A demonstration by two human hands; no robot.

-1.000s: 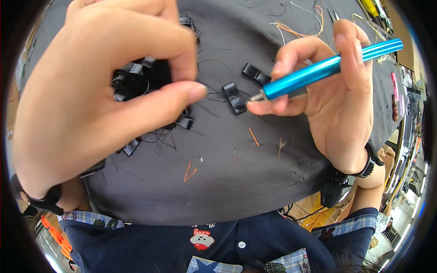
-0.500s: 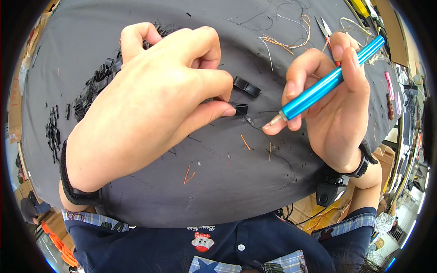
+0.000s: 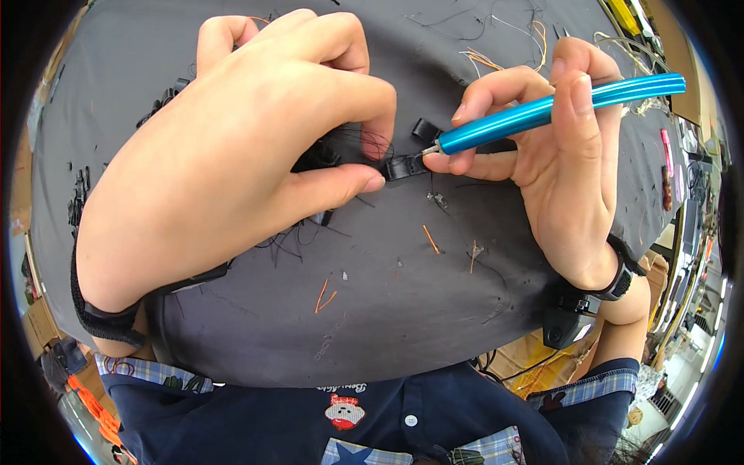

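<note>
My left hand (image 3: 232, 139) is curled over the table, its thumb and forefinger closed at the left end of a small black strap loop (image 3: 404, 167). Fine black threads stick out by these fingertips, and the palm side hides part of the black pieces beneath. In my right hand (image 3: 570, 170) is a shiny blue pen-shaped tool (image 3: 527, 124) with a thin pale tip. That tip meets the loop's right end, where a right fingertip also lies close. Another black loop (image 3: 427, 130) rests just beyond the tip.
Dark cloth covers the table (image 3: 403, 310). Orange thread scraps (image 3: 431, 239) and black thread ends are scattered over it. More black pieces (image 3: 80, 194) lie at the left. Loose threads (image 3: 484, 60) lie at the back, a pink pen (image 3: 666, 147) at the right.
The blue tool has swung flatter, and its tip has come left and up to the black loop. My left hand has shifted slightly, and the held loop now shows more fully.
</note>
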